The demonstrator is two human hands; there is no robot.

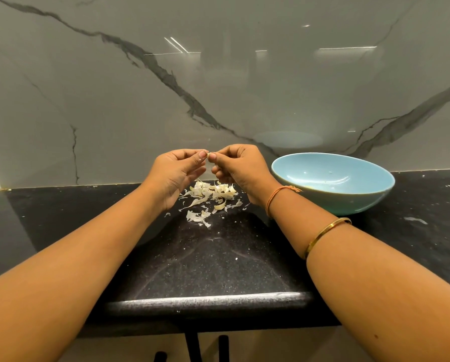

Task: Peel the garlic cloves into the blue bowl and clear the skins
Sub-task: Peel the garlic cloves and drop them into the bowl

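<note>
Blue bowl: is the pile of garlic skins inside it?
No, the skin pile lies on the black counter beside the bowl.

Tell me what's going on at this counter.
A person is peeling garlic over a black counter. The left hand and right hand pinch one small pale piece, likely a garlic clove, between their fingertips. Below them lies a loose pile of skins. The blue bowl stands to the right; its contents are mostly hidden.
</note>
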